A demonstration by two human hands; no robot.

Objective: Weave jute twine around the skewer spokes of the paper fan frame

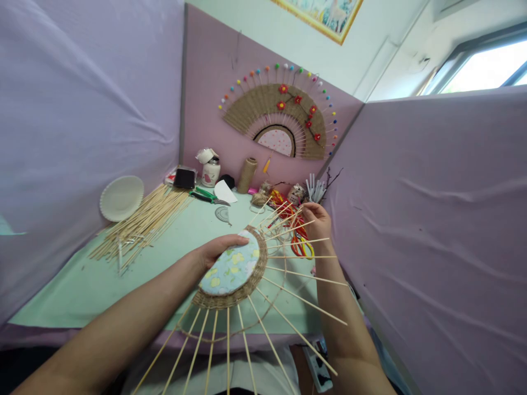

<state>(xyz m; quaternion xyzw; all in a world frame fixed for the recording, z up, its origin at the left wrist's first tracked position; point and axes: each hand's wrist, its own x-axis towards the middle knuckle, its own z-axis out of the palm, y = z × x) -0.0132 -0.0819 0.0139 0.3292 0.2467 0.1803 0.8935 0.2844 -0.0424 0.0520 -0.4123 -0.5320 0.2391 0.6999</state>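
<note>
My left hand (222,246) grips the straight edge of a half-round fan base (236,263), its thumb lying on the pale blue fabric with yellow flowers. A woven twine band (257,277) borders the curved side. Thin bamboo sticks (228,345) spread out from it like rays, toward my lap and to the right. A loose length of twine (263,318) curves across the sticks and up toward the right. My right hand (318,218) is closed in a pinch at the upper stick tips, apparently on this twine; its fingertips are partly hidden.
A bundle of bamboo sticks (144,222) lies left, near a white scalloped plate (122,198). Pruning shears (209,196), a protractor (222,214), a twine cone (247,175) and scissors (302,247) lie farther back. A finished fan (263,104) hangs on the pink panel.
</note>
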